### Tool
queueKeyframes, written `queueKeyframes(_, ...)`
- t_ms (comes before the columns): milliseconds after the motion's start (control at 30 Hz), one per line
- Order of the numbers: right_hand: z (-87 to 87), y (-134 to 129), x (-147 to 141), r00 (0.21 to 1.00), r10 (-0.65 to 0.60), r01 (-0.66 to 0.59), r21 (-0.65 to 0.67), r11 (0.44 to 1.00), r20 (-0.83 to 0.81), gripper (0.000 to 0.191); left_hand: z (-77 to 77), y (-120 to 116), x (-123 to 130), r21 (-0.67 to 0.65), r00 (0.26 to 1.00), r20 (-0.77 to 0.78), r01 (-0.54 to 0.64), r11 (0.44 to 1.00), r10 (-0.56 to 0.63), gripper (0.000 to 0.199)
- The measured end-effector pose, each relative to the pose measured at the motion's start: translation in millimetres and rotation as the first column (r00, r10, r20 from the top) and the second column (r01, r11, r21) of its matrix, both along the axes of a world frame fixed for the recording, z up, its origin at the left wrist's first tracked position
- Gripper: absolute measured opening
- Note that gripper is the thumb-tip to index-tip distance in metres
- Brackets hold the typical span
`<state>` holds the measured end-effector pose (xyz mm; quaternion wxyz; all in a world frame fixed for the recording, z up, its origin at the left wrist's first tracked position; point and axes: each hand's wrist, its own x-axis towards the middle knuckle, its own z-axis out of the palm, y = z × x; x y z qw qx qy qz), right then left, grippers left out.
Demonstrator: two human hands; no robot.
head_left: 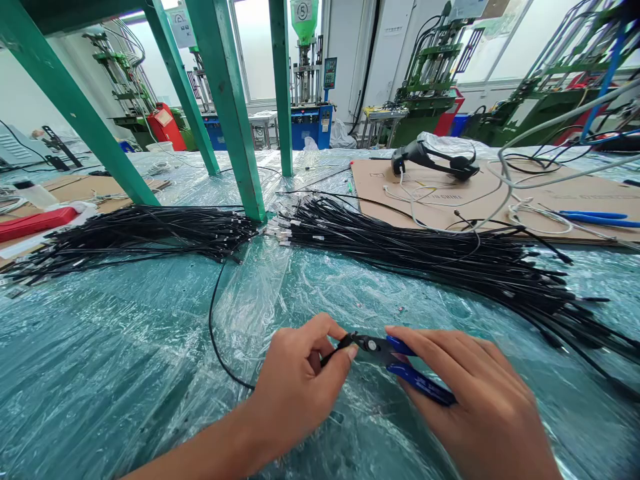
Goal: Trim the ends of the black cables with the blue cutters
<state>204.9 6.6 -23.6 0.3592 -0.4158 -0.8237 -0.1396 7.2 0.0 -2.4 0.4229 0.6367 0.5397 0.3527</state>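
Observation:
My left hand (305,367) pinches the end of a black cable (216,333), whose length loops out to the left over the plastic-covered table (150,320). Blue-handled cutters (423,383) are in my right hand (475,393), with the fingers wrapped round the handles. The jaws of the cutters touch the cable end at my left fingertips. Beyond my hands lie two bundles of black cables, one on the right (425,257) and one on the left (150,233).
Green metal posts (235,127) rise from the table behind the bundles. A cardboard sheet (540,200) at the back right bears a black headset (435,160), white cables and blue-handled pliers (600,219). A red object (37,223) lies at the left. Green machines stand farther back.

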Motion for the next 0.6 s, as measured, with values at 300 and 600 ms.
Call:
queueKeyframes(300, 0.8, -1.8, 6.4, 0.996, 0.065, -0.065, -0.007, 0.998, 0.066, 0.023, -0.7, 1.9, 0.2, -0.062, 1.000, 0.023, -0.017, 0.998, 0.018, 0.009)
queueKeyframes(600, 3.3, 1.2, -0.6, 0.999, -0.040, 0.040, 0.019, 0.999, -0.001, 0.018, 0.4, 1.6, 0.6, -0.122, 0.998, 0.065, -0.019, 0.992, 0.027, 0.017)
